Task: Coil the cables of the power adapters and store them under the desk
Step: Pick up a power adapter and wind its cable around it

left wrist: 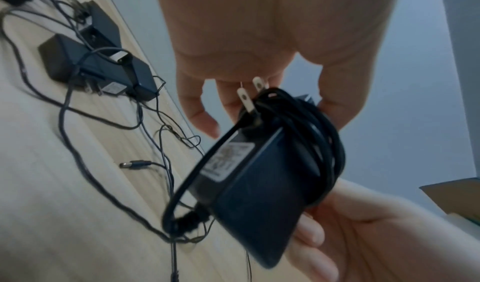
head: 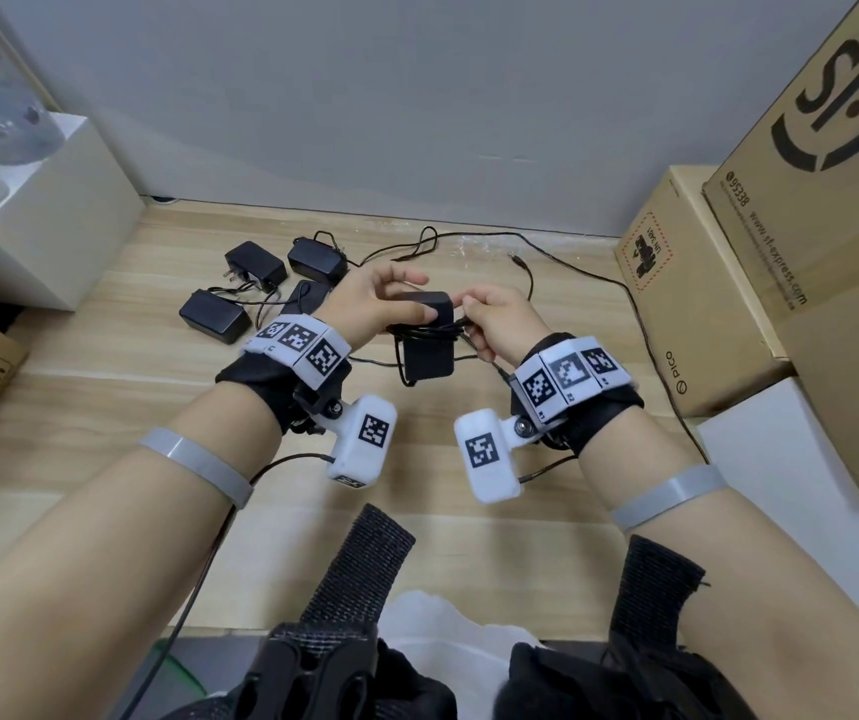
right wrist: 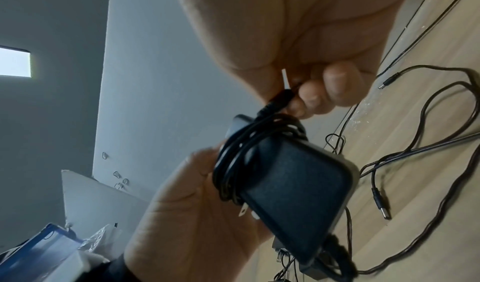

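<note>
I hold a black power adapter (head: 427,350) in the air over the wooden floor, with its cable (left wrist: 324,142) wound in several turns round its body. My left hand (head: 401,296) grips the adapter's far end, thumb on one side and fingers on the other, beside the metal prongs (left wrist: 246,101). My right hand (head: 474,317) pinches the cable's plug end (right wrist: 278,99) between curled fingers (right wrist: 324,93), close against the coil. Several more black adapters (head: 255,267) lie on the floor behind my left hand, their thin cables tangled.
A long loose cable (head: 572,275) with a barrel plug (head: 515,259) runs across the floor toward the cardboard boxes (head: 697,283) stacked on the right. A white box (head: 53,215) stands at the left, another white box (head: 780,459) at the right, and a grey wall behind.
</note>
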A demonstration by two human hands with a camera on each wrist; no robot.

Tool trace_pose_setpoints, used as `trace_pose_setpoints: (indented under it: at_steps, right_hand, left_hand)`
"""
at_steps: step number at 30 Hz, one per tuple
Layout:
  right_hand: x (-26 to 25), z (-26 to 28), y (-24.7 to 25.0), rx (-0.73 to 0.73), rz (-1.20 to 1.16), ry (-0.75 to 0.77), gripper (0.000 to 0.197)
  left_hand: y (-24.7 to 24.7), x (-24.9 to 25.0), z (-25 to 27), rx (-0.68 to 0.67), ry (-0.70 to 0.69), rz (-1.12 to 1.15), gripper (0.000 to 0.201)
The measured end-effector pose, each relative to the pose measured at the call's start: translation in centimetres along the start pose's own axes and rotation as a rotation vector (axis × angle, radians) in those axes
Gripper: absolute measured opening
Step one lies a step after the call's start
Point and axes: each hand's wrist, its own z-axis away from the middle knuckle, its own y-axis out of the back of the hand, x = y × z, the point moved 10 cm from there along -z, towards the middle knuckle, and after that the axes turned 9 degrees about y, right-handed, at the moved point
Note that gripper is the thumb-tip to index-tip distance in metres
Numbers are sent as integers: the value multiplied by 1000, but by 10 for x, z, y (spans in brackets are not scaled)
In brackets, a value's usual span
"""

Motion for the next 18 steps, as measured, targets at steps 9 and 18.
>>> trace_pose_setpoints:
  at_steps: [9,18]
  right_hand:
    - [-16,16,-14,-126,223,168,31]
    - [3,19,-29,-195,-172,9,30]
  left_hand:
    - [-10,-9,3,13,62,30,30]
    - [0,-26,5,110,53,180,40]
